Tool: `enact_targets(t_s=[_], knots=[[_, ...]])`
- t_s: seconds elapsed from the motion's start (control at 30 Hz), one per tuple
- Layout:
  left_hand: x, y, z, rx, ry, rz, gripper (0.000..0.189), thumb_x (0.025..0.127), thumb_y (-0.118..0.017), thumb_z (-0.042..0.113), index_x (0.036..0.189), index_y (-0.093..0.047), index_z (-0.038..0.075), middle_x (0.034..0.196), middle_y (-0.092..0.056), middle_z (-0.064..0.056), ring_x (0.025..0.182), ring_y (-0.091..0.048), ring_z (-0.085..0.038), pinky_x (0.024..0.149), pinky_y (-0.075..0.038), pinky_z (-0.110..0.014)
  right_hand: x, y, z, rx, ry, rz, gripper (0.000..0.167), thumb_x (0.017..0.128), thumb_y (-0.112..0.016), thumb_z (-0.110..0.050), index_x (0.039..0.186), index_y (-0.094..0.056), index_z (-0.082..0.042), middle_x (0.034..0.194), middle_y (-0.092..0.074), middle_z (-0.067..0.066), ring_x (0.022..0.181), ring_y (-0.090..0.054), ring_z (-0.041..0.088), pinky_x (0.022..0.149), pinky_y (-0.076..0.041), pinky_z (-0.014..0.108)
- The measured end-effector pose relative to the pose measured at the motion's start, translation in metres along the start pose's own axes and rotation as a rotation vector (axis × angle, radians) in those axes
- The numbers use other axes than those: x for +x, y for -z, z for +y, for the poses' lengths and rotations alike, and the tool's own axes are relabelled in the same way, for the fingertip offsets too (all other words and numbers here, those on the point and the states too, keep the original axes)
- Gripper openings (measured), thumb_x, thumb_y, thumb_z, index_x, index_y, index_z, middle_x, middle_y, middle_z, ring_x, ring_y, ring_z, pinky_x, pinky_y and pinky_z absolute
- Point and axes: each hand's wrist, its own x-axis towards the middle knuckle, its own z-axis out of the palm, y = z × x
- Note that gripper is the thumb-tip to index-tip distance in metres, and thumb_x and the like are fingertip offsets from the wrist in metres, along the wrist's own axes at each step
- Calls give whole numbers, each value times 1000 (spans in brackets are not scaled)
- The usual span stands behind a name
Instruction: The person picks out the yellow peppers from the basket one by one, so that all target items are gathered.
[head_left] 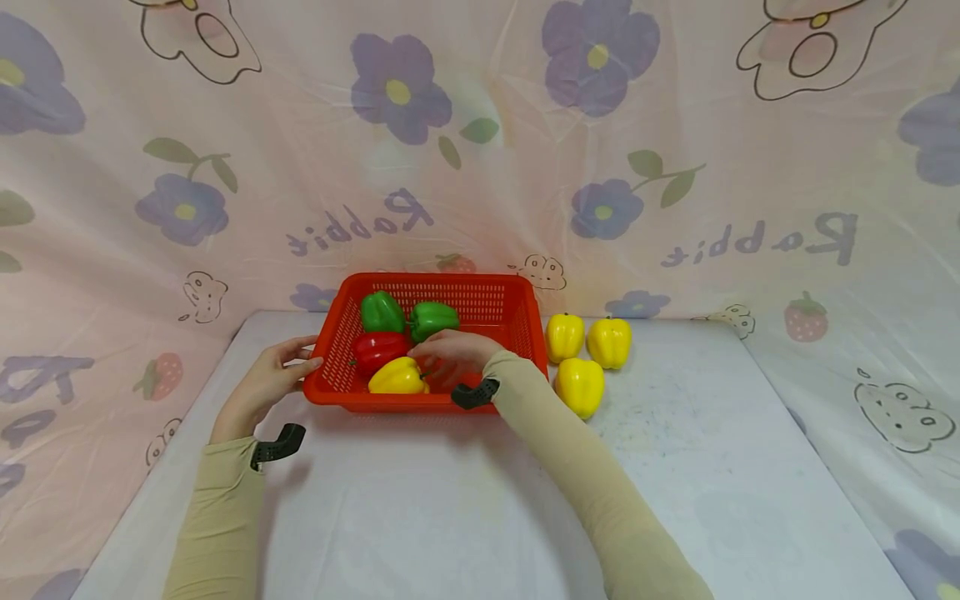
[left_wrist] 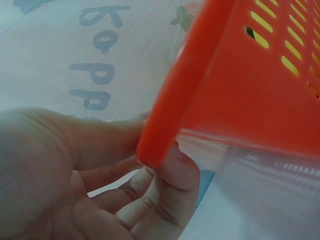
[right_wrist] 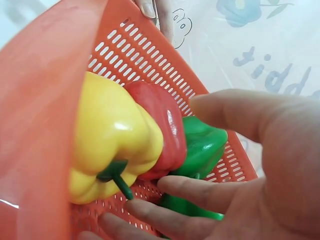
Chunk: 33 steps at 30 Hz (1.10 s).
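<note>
A red plastic basket (head_left: 517, 312) holds two green bell peppers (head_left: 382, 313), a red bell pepper (head_left: 381, 352) and a yellow bell pepper (head_left: 398, 377). My left hand (head_left: 268, 379) grips the basket's left rim (left_wrist: 167, 107), thumb on one side and fingers curled under the other. Inside the basket, my right hand (head_left: 456, 350) is spread beside the peppers with nothing in its grasp. In the right wrist view its fingers (right_wrist: 195, 192) reach toward the yellow pepper's green stem (right_wrist: 120, 181), and the thumb is raised near the green pepper (right_wrist: 205, 145).
Three more yellow bell peppers (head_left: 581, 387) stand on the white tabletop (head_left: 675, 467) just right of the basket. Behind the table hangs a pink patterned curtain (head_left: 495, 200). Each wrist wears a black camera mount (head_left: 279, 445).
</note>
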Motion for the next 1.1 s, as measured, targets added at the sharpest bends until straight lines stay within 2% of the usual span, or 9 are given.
enact_targets(t_s=[0.23,0.53,0.87,1.1], knots=[[0,0,-1,-6,3,-2,56,97,-55,7,144,-30,-10,116,-45,-31,80,-63,-9,71,-56,-27,7,-1,3,-10,-22,-7,35,90,-65,-34,110,-63,-4,118,-57,21,103,-61,40,87,-50,50],[0,0,1,-3,5,0,55,97,-55,7,143,-30,-11,116,-45,-32,80,-63,-8,71,-56,-28,7,-3,2,-56,-27,-26,36,90,-66,-32,113,-62,-5,112,-58,18,97,-64,37,84,-52,47],[0,0,1,1,4,-4,55,97,-55,8,143,-30,-10,117,-45,-31,81,-63,-10,71,-56,-28,11,-2,-2,-80,-2,-78,34,91,-66,-26,115,-62,-3,101,-61,12,97,-63,40,88,-50,49],[0,0,0,8,24,-3,56,98,-55,10,144,-30,-9,118,-45,-30,83,-64,-12,72,-56,-30,10,-2,-3,-63,-9,-106,36,89,-69,-21,117,-60,-1,100,-65,14,100,-62,42,93,-47,49]])
